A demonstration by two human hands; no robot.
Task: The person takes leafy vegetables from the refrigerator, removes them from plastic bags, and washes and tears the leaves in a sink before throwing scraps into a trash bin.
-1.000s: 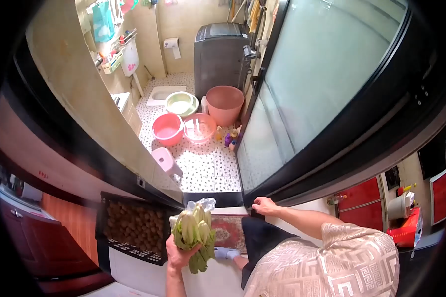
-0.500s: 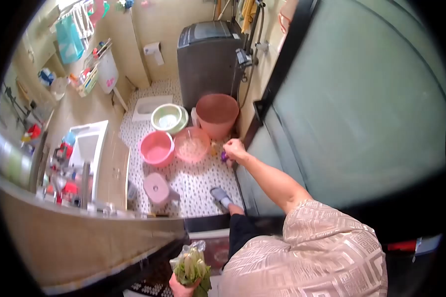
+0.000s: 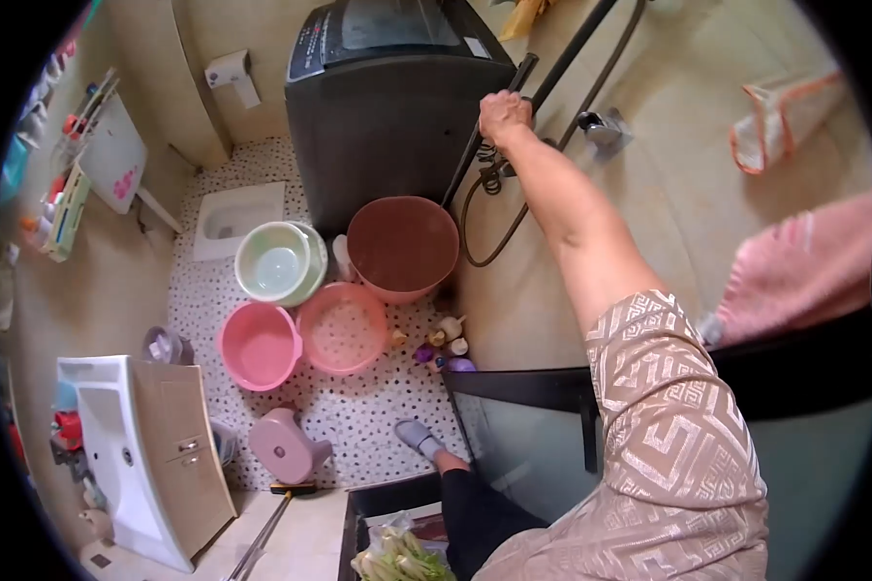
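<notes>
My right hand is closed around a slim black rod near the wall, beside the washing machine. A dark hose and a coiled cord hang close to it. At the bottom edge, leafy green vegetables with pale stems poke from a clear plastic bag. My left hand is out of sight below the frame.
A grey washing machine stands behind a brown-pink bucket. Several basins, including a pink basin, and a pink stool sit on the speckled floor. Small toys lie beside the glass door.
My right hand has gone from near the small toys up to the rod, closing on it. The view has turned rightward and moved in. My left hand has dropped out of view.
</notes>
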